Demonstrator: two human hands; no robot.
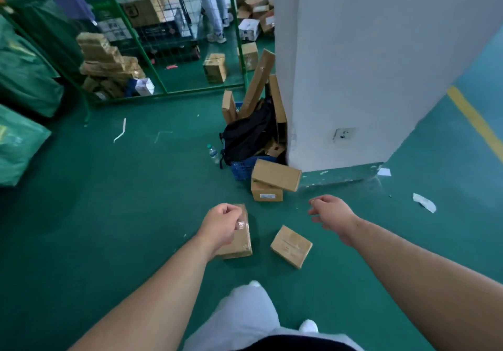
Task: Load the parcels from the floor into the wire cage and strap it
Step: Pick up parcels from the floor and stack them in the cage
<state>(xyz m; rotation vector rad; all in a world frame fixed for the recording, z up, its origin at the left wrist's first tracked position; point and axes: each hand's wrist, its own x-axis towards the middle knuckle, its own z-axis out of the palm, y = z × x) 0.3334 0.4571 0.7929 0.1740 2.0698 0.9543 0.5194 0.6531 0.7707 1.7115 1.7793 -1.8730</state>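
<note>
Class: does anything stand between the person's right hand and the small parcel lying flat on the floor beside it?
Nothing visible does. The right hand hangs empty over bare floor; the small parcel lies apart from the taped parcel that the left hand grips.

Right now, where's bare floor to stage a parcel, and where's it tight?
Widest bare floor: between the green sacks and the water bottle, before the wire cage. Also right of the small parcel, toward the paper scrap. Crowded: foot of the pillar, with stacked boxes, blue crate and backpack.
</note>
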